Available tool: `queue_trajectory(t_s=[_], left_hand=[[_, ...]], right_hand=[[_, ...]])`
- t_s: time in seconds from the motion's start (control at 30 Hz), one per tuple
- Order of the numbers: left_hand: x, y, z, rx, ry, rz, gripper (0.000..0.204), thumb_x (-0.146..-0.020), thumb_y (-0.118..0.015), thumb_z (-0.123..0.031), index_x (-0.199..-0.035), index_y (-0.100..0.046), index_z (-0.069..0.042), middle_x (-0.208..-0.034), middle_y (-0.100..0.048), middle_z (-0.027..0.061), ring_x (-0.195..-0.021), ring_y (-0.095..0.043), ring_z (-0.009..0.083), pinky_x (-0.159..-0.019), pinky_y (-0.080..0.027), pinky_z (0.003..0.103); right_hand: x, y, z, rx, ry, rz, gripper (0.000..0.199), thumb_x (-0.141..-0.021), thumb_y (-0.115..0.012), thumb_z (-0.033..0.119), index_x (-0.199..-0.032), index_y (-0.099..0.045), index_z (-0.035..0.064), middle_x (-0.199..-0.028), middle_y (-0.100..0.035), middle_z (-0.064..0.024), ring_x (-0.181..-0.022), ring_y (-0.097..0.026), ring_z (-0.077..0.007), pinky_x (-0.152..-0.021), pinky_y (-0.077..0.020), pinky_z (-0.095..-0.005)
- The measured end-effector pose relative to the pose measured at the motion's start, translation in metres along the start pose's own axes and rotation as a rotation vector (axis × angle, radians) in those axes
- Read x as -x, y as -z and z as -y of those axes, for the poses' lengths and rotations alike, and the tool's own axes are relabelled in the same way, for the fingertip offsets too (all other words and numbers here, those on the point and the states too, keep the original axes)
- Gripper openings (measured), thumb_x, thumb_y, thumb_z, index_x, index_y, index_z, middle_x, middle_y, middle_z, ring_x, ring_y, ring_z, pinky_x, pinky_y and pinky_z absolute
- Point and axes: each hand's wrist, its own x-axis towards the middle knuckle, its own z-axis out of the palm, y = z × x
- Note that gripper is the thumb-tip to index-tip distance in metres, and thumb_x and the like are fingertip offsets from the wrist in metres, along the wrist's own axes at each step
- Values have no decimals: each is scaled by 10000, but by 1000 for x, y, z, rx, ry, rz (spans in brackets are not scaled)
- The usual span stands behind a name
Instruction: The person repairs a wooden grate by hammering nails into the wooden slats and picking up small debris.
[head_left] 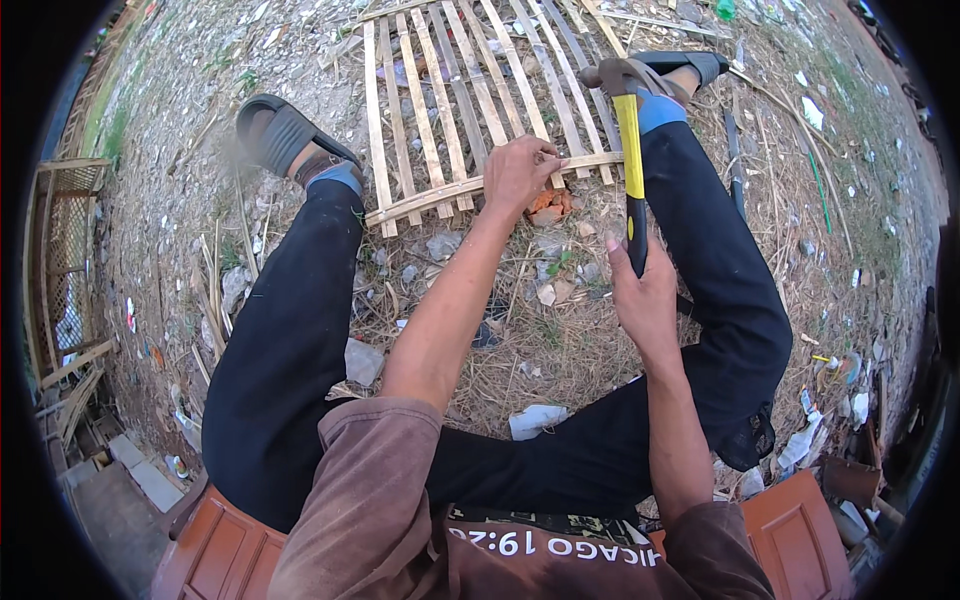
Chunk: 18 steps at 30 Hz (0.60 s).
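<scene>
In the head view, a slatted wooden frame (487,95) lies over the littered ground (500,385) between the person's sandalled feet. The left hand (515,178) is at the middle of the frame's near edge, fingers bent in at the crossbar (430,201); whether they grip anything cannot be told. The right hand (647,290) has its fingers wrapped around the black grip of a yellow-handled hammer (631,150), beside the frame's near right corner.
</scene>
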Motion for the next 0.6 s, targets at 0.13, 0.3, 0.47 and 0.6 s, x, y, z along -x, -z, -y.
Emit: queue_trajectory(t_s=[0.13, 0.3, 0.47, 0.6], left_hand=[[-3, -2, -1, -28, 5, -21, 369, -720, -837, -395, -957, -741, -130, -724, -660, 41, -668, -653, 191, -607, -493, 353], [-3, -5, 8, -5, -50, -66, 420, -701, -845, -401, -978, -719, -112, -748, -668, 57, -684, -659, 209, -625, -497, 368], [-3, 0, -5, -12, 29, 27, 514, -674, -861, -371, -1061, -666, -95, -897, -687, 60, -820, -669, 250, -738, -510, 389], [-1, 6, 6, -11, -75, 66, 715, -621, -895, -298, -1205, -551, -70, -1094, -650, 95, -1023, -640, 307, -872, -491, 423]], right_hand=[[6, -14, -29, 178, -32, 48, 236, -939, -642, 206, -913, -557, -13, -671, -557, -161, -602, -558, -297, -594, -428, -421], [3, -7, -13, 85, -61, 43, 244, -947, -644, 226, -943, -586, -12, -628, -543, -110, -556, -528, -225, -570, -425, -388], [4, -10, -24, 20, -47, -26, 243, -957, -637, 232, -943, -604, -8, -623, -533, -85, -556, -498, -172, -562, -418, -365], [5, -23, -44, 240, -96, 64, 213, -948, -625, 197, -946, -601, -15, -629, -543, -117, -574, -528, -206, -583, -430, -383]])
